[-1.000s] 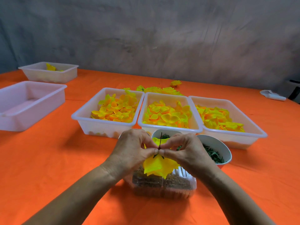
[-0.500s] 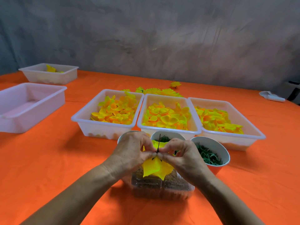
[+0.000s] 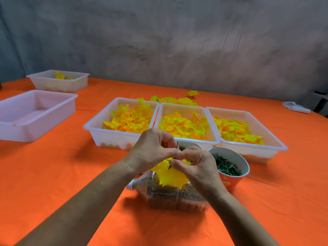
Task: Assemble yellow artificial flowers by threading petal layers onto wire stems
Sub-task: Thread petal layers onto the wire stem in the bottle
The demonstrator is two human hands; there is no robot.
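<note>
Since a second ago we have drawn both hands closer together and a little lower, so the thin dark wire stem (image 3: 176,148) now shows only its tip above our fingertips. Our left hand (image 3: 152,150) and right hand (image 3: 197,167) both have fingers curled, pinching the soft yellow fabric petal layer (image 3: 171,176) at its centre, where the stem passes through — just above the clear plastic box of brown bits (image 3: 170,194). We judge the petals weightless, floppy and easily creased, the wire stiff but slender and prone to slip. Best hold is close around the centre hole, thumbs against forefingers — not the outer petal edges. Behind the box sit three white plastic trays of yellow petals (image 3: 184,128), and to its right a bowl of green parts (image 3: 229,166).
</note>
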